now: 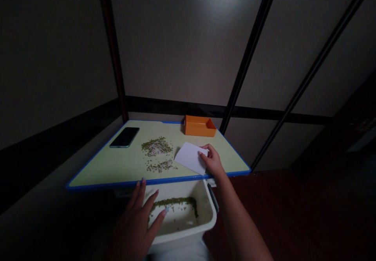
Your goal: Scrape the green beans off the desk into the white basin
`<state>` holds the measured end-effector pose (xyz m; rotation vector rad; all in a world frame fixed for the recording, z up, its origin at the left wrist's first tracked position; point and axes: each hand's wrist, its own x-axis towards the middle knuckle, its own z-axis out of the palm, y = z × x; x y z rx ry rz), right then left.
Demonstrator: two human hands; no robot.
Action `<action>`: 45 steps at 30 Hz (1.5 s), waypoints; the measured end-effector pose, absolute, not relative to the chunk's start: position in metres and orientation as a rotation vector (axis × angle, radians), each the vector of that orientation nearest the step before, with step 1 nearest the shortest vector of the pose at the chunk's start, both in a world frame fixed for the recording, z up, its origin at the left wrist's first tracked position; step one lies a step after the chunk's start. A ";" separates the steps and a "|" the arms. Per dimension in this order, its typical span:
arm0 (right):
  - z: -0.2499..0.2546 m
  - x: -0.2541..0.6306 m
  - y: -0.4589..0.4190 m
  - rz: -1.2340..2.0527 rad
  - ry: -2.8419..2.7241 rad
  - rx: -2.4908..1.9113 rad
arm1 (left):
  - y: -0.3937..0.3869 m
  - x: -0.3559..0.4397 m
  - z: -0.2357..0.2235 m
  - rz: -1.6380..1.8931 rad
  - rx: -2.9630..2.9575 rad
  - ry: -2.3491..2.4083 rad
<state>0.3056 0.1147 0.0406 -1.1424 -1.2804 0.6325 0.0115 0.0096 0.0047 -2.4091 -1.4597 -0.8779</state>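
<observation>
Right hand (213, 161) pinching white paper sheet (190, 157) between thumb and fingers, over tabletop (100, 171), toward near edge, right of centre. Left hand (138, 224) spreading fingers wide, gripping nothing visible, reaching over left side of white tub (188, 233), fingertips meeting near edge. Larger grain patch (157, 146) and smaller grain patch (160, 166) lying left of sheet. Green grains (176, 201) lining tub's far inside. Orange tray (196, 128) sitting by far right corner; smartphone (125, 136) lying along left edge.

Tabletop (102, 171) free front-left, phone (125, 137) blocking behind
</observation>
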 end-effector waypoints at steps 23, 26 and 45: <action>0.042 0.307 0.115 0.484 -1.489 -1.113 | 0.009 0.012 0.005 -0.886 -2.400 -1.477; 0.041 0.307 0.115 0.487 -1.467 -1.116 | 0.010 0.012 0.004 -0.909 -2.384 -1.443; 0.039 0.306 0.116 0.563 -1.456 -1.136 | 0.008 0.013 0.006 -0.877 -2.397 -1.502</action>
